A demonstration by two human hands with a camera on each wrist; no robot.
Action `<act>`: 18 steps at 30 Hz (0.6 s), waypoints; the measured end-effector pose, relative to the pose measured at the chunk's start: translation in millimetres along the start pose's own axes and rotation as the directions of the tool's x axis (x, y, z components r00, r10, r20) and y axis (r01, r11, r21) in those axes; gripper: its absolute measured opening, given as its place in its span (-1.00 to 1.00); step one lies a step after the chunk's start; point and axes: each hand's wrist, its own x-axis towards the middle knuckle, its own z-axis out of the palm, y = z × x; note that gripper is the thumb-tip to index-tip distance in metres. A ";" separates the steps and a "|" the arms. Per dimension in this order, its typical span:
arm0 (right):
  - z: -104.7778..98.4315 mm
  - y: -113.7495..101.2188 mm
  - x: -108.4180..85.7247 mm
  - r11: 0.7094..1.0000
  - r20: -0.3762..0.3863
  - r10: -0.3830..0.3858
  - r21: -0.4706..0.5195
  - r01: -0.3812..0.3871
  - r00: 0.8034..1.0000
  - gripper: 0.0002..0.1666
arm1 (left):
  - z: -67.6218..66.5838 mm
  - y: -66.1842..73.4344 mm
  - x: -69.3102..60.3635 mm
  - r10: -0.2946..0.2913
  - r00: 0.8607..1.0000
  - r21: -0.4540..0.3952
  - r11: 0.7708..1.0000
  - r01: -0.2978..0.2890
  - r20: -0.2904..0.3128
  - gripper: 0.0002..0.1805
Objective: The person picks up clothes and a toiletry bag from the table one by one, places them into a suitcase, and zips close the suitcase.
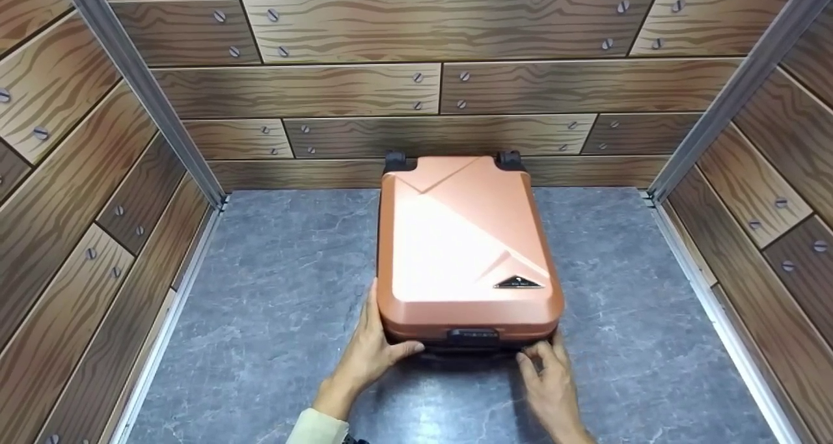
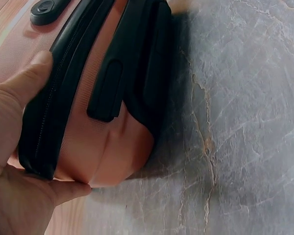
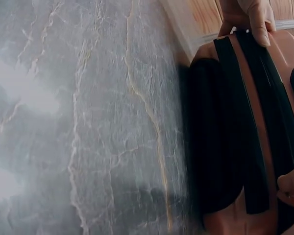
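On marbled floor [image 1: 286, 281], closed suitcase [image 1: 465, 235]

Copper-pink suitcase [image 1: 468, 242], closed, lying flat, on grey marbled floor [image 1: 280, 288]

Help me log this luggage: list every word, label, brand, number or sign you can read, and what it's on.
No text is readable.
Triangular badge on the suitcase: pale emblem and lettering, too small to read.
Dark fitting on the suitcase's near end: faint marks, too blurred to read.
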 end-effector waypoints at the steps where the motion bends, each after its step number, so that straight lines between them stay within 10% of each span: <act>1: 0.1 -1.1 0.4 1.000 0.005 0.015 -0.016 -0.015 1.000 -0.79 | -0.3 -0.2 0.1 -0.005 1.000 -0.007 1.000 0.005 0.002 0.53; 13: -2.7 -6.5 -0.3 0.989 0.004 0.073 -0.127 -0.072 0.997 -0.88 | -1.2 -3.5 0.9 0.008 1.000 -0.033 0.999 -0.008 0.009 0.49; 18: 0.4 -0.4 -0.2 0.987 -0.112 -0.059 -0.155 0.042 0.992 -0.86 | -0.5 -4.0 0.3 -0.002 1.000 -0.026 1.000 0.002 0.008 0.49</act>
